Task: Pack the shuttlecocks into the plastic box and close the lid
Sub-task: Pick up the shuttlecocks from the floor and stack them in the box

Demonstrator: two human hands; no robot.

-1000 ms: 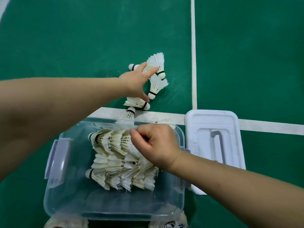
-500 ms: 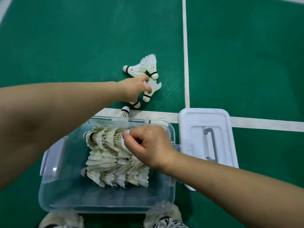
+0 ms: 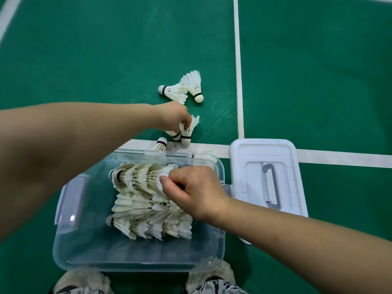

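A clear plastic box [image 3: 70, 247] stands on the green floor and holds rows of nested white shuttlecocks [image 3: 137, 200]. My right hand [image 3: 195, 192] is inside the box and pinches the feather end of the top row. Beyond the box, my left hand [image 3: 174, 117] pinches the feathers of one loose shuttlecock [image 3: 187, 132], cork down, with another shuttlecock [image 3: 175, 135] partly hidden beside it. Two more shuttlecocks [image 3: 183, 89] lie farther out on the floor. One shuttlecock [image 3: 160, 145] lies on the white line by the box's far rim. The white lid [image 3: 263, 158] lies right of the box.
White court lines [image 3: 238, 66] cross the green floor. Shoes [image 3: 82, 281] and patterned trouser legs show at the bottom edge, close against the box's near wall. The lid's grey handle [image 3: 270, 185] faces up.
My left hand has drawn back from the far shuttlecocks and closed its fingers on a nearer one, standing it cork down. My right hand stays at the top row in the box.
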